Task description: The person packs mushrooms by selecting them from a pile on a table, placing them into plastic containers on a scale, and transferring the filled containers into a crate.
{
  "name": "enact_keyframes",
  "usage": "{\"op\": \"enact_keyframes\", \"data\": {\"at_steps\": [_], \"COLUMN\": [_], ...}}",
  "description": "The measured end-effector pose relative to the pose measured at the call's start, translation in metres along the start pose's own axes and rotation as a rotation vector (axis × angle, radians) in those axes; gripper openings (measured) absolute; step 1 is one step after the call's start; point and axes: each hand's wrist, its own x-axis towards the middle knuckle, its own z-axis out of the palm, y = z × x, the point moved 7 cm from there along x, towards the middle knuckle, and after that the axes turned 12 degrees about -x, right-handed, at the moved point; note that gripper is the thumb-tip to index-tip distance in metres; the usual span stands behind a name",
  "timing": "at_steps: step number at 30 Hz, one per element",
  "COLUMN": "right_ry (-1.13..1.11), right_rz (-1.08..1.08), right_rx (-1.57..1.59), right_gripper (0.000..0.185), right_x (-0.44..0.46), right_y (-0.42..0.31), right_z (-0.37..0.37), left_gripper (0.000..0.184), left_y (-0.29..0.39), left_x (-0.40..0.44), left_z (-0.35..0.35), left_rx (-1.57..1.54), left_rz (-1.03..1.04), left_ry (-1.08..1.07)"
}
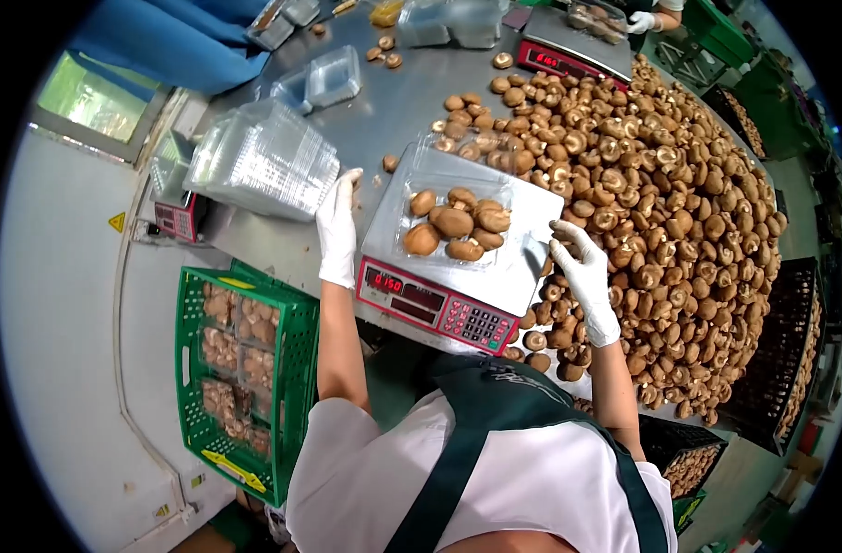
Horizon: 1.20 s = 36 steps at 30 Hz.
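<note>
A clear plastic tray (504, 189) holding several brown mushrooms (453, 222) rests on the silver plate of a red scale (439, 309), its lid folded back at the far side. My left hand (338, 226), in a white glove, is left of the scale, with its fingertips by the right edge of a stack of clear trays (264, 157); whether it grips them is unclear. On the scale's right side, my gloved right hand (582, 276) has its fingers apart and bent, holding nothing, beside the big mushroom heap (660, 230).
A green crate (186, 369) with packed mushrooms stands at the lower left. Black crates (771, 359) are at the right. Another scale (555, 60) is at the far side, near a co-worker's gloved hand (640, 23). Empty trays (333, 76) lie at the upper left.
</note>
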Motion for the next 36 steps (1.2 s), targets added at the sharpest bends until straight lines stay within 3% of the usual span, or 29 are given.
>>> {"op": "enact_keyframes", "data": {"at_steps": [4, 10, 11, 14, 16, 18, 20, 21, 24, 26, 30, 32, 36], "right_ry": [0.040, 0.064, -0.006, 0.062, 0.063, 0.177, 0.152, 0.099, 0.011, 0.099, 0.222, 0.173, 0.317], "right_rz": [-0.159, -0.476, -0.429, -0.614, -0.479, -0.468, -0.508, -0.452, -0.675, -0.678, -0.640, -0.568, -0.418], "right_rx": [-0.058, -0.552, -0.598, -0.655, -0.540, -0.376, -0.190, -0.198, -0.623, -0.619, -0.368, -0.309, -0.526], "right_gripper": [0.035, 0.048, 0.048, 0.036, 0.031, 0.031, 0.032, 0.031, 0.033, 0.033, 0.032, 0.026, 0.022], "right_x": [0.003, 0.007, 0.010, 0.018, 0.021, 0.018, 0.021, 0.018, 0.018, 0.014, 0.008, 0.009, 0.020], "right_y": [-0.021, -0.072, -0.072, -0.073, -0.077, -0.095, -0.111, -0.120, -0.110, -0.111, -0.106, -0.096, -0.034], "right_z": [0.005, 0.030, 0.040, 0.056, 0.047, 0.037, 0.043, 0.049, 0.111, 0.115, 0.081, 0.053, -0.001], "left_gripper": [0.035, 0.029, 0.029, 0.040, 0.048, 0.050, 0.043, 0.038, 0.034, 0.033, 0.032, 0.033, 0.031], "left_y": [0.001, 0.000, -0.004, -0.019, -0.011, -0.013, -0.026, -0.018, -0.034, -0.019, -0.014, -0.016, -0.015], "left_x": [-0.001, -0.008, -0.007, -0.023, -0.039, -0.047, -0.046, -0.047, -0.048, -0.056, -0.067, -0.067, -0.071], "left_z": [-0.001, 0.022, 0.028, 0.053, 0.071, 0.077, 0.071, 0.074, 0.067, 0.074, 0.079, 0.075, 0.068], "left_rx": [0.001, 0.166, 0.124, 0.176, 0.374, 0.346, 0.323, 0.325, 0.141, 0.275, 0.376, 0.378, 0.398], "left_rz": [-0.025, -0.025, 0.022, 0.014, 0.100, 0.106, 0.105, 0.098, 0.028, 0.073, 0.080, 0.093, 0.071], "left_ry": [0.006, -0.099, -0.145, -0.309, -0.430, -0.385, -0.330, -0.326, -0.321, -0.333, -0.366, -0.346, -0.345]}}
